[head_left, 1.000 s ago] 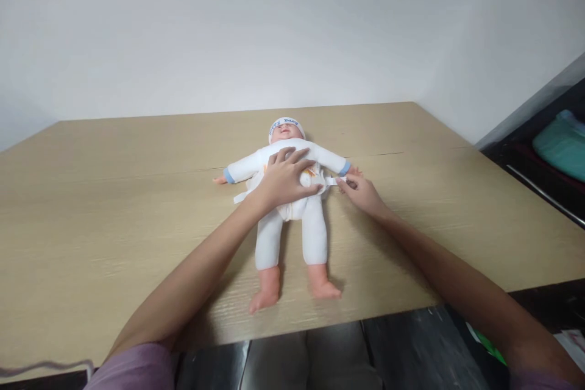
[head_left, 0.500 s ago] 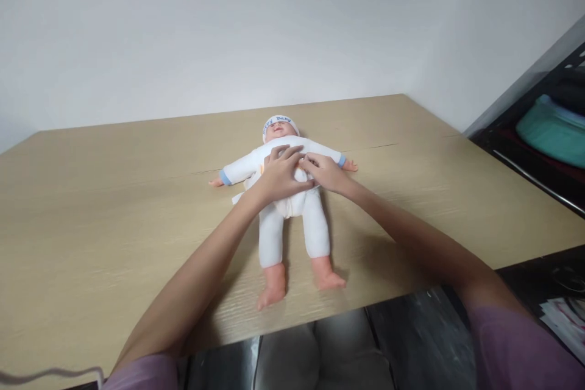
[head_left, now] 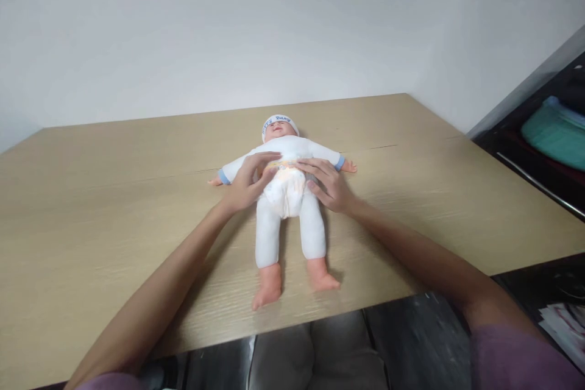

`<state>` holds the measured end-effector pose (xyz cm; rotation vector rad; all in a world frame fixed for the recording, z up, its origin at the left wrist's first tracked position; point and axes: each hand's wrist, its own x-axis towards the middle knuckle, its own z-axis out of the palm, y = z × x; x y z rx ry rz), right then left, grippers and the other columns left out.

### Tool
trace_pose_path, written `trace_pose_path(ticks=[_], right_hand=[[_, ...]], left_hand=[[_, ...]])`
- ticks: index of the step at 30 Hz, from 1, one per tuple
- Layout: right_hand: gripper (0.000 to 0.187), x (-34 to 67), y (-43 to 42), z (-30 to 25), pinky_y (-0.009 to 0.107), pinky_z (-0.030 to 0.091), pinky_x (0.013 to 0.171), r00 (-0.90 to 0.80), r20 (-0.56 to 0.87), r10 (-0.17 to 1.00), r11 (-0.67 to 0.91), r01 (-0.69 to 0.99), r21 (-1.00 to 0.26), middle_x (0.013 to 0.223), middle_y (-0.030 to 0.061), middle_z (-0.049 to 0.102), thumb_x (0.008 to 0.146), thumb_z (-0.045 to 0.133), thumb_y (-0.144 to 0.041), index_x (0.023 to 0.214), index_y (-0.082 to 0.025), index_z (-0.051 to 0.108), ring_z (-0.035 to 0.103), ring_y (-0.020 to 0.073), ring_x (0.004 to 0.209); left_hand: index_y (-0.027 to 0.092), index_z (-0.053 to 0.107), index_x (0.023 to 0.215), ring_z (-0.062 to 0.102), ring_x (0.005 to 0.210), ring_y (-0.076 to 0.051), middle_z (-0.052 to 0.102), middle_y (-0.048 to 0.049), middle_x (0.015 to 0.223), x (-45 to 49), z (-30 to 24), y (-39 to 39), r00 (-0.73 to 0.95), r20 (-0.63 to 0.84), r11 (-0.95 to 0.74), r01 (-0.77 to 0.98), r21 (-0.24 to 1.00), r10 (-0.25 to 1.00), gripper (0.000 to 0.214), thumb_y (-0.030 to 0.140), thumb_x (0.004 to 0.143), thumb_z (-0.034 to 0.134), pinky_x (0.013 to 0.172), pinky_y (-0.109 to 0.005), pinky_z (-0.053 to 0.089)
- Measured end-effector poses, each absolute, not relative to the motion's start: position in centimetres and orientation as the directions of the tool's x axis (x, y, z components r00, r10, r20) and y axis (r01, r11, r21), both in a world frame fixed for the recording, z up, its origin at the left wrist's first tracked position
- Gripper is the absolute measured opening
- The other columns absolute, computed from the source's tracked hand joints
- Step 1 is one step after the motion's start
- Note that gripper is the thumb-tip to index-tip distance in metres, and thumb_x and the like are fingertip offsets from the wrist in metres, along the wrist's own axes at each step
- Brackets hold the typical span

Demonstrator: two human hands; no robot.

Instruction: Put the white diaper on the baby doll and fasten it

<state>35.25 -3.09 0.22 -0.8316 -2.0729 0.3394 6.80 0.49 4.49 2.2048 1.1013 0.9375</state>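
A baby doll (head_left: 287, 219) in a white suit and a white cap lies face up on the wooden table (head_left: 114, 219), head away from me. A white diaper (head_left: 287, 187) wraps its waist. My left hand (head_left: 249, 183) rests on the doll's left hip side, fingers curved against the diaper's edge. My right hand (head_left: 328, 184) lies on the other hip, fingers spread flat over the diaper's side. Neither hand grips anything that I can see.
A white wall stands behind the table. At the right, a dark shelf (head_left: 525, 152) holds a folded teal cloth (head_left: 555, 134). Papers (head_left: 564, 326) lie on the dark floor at the lower right.
My right hand let go of the diaper tab it pulled out to the right, crossed onto the doll's belly, then settled on the hip. My left hand slid from the belly to the left hip.
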Motion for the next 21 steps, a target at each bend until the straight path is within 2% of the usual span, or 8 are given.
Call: trace_pose_path(ticks=[2,4,8,10,14,16,18,21], right_hand=[[0.056,35.3,-3.1,0.2,0.057,0.037,0.136,-0.44,0.596,0.672,0.74,0.443,-0.507,0.172,0.0064,0.058,0.115,0.042,-0.044,0.168,-0.032,0.056,0.052,0.0305,0.16],[0.058,35.4,-3.1,0.1,0.059,0.036,0.136,-0.454,0.574,0.682,0.731,0.448,-0.514,0.173,0.0057,0.057,0.114,0.042,-0.047,0.169,-0.032,0.055,0.051,0.0317,0.161],[0.056,35.4,-3.3,0.7,0.059,0.036,0.136,-0.432,0.565,0.704,0.709,0.487,-0.511,0.169,0.0046,0.062,0.115,0.04,-0.047,0.164,-0.033,0.061,0.053,0.0334,0.16],[0.052,34.7,-3.7,1.8,0.058,0.037,0.134,-0.408,0.588,0.698,0.706,0.527,-0.473,0.164,0.0069,0.065,0.116,0.041,-0.046,0.159,-0.031,0.065,0.055,0.0343,0.156],[0.035,31.2,-4.2,4.5,0.055,0.048,0.115,-0.414,0.614,0.672,0.703,0.617,-0.354,0.131,0.0133,0.076,0.114,0.052,-0.043,0.133,-0.026,0.077,0.067,0.0354,0.124],[0.027,28.9,-4.0,5.7,0.05,0.051,0.103,-0.468,0.573,0.672,0.702,0.649,-0.294,0.115,0.0115,0.075,0.114,0.055,-0.04,0.12,-0.025,0.077,0.067,0.0322,0.109],[0.019,26.9,-3.4,6.4,0.046,0.051,0.096,-0.509,0.506,0.696,0.688,0.675,-0.267,0.11,0.01,0.074,0.112,0.061,-0.036,0.114,-0.024,0.074,0.066,0.0302,0.105],[0.01,25.0,-2.1,6.7,0.041,0.049,0.088,-0.478,0.39,0.787,0.601,0.736,-0.311,0.105,0.007,0.073,0.104,0.073,-0.033,0.106,-0.023,0.072,0.067,0.029,0.104]], left_hand=[[0.027,0.066,0.146,0.057,0.15,-0.032,0.067,-0.0103,0.158,4.7,2.7,-0.1,0.372,0.411,-0.555,0.563,0.613,0.832,0.049,0.057,0.112,0.048,0.131,-0.049,0.04],[0.026,0.066,0.142,0.058,0.146,-0.033,0.069,-0.0119,0.152,2.5,1.2,-0.6,0.31,0.42,-0.512,0.656,0.555,0.853,0.047,0.057,0.11,0.05,0.13,-0.051,0.04],[0.025,0.067,0.129,0.062,0.131,-0.037,0.074,-0.0144,0.134,-0.6,-0.1,-0.9,0.282,0.339,-0.426,0.753,0.502,0.898,0.044,0.06,0.107,0.051,0.117,-0.054,0.048],[0.025,0.066,0.117,0.063,0.12,-0.038,0.075,-0.0142,0.121,-1.3,0.0,-0.7,0.303,0.284,-0.408,0.777,0.48,0.91,0.042,0.062,0.105,0.051,0.11,-0.053,0.05],[0.026,0.058,0.093,0.062,0.097,-0.033,0.07,-0.0099,0.095,-1.4,0.4,-0.2,0.329,0.216,-0.393,0.808,0.439,0.919,0.039,0.064,0.098,0.057,0.096,-0.049,0.05],[0.026,0.054,0.087,0.06,0.09,-0.031,0.067,-0.0078,0.088,-1.4,0.3,0.0,0.326,0.192,-0.378,0.804,0.458,0.926,0.041,0.066,0.095,0.06,0.089,-0.046,0.048],[0.027,0.052,0.079,0.059,0.086,-0.029,0.066,-0.007,0.083,-1.4,0.2,0.0,0.318,0.171,-0.36,0.788,0.499,0.933,0.045,0.068,0.093,0.061,0.084,-0.042,0.046],[0.026,0.055,0.071,0.057,0.079,-0.026,0.063,-0.0052,0.077,-1.7,0.3,0.1,0.281,0.086,-0.274,0.748,0.605,0.956,0.05,0.071,0.088,0.065,0.076,-0.039,0.042]])
